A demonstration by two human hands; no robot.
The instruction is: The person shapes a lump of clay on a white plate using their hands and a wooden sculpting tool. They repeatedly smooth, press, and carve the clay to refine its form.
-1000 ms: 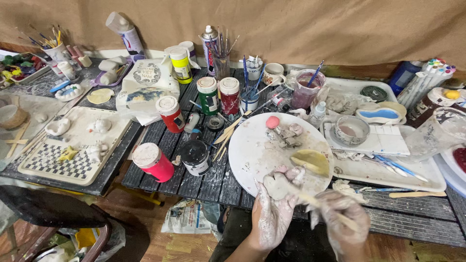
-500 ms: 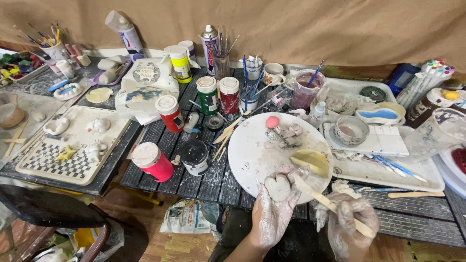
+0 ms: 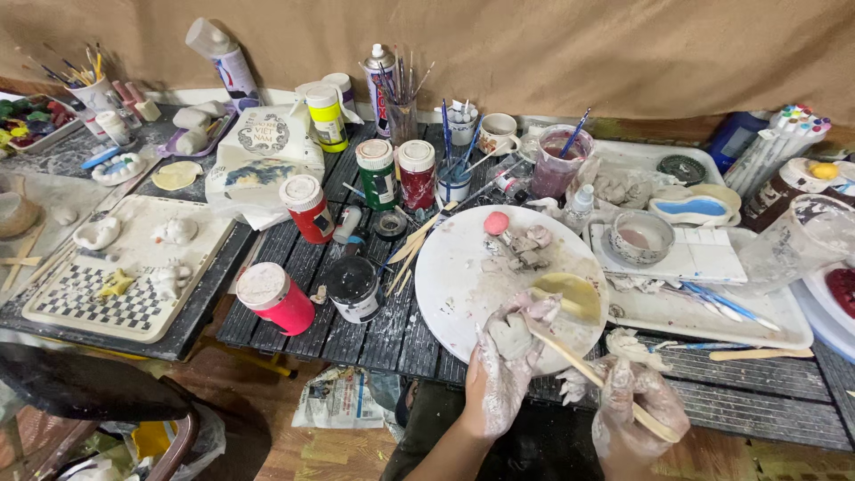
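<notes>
Even soft light, sharp centre, wide-angle edge bending.

Round plate (image 3: 463, 285) between jars (image 3: 356, 289) at left and tray (image 3: 712, 312) at right.

Person's own body, head view. Left hand (image 3: 503, 370) — bare, no glove, ring or watch visible; palm and fingers (image 3: 534, 312) coated in a film of pale grey clay, thickest and most cracked over the knuckles and fingertips, thinning toward the wrist. Left forearm bare, no sleeve in view, with only faint clay streaks. Right hand (image 3: 637, 410) — likewise bare and ungloved, smeared overall with the same greyish-white clay, lumpy crusts clinging to the fingers (image 3: 579, 385) and back of the hand. Below both hands, dark clothing over the lap, its detail too dim to tell.
</notes>
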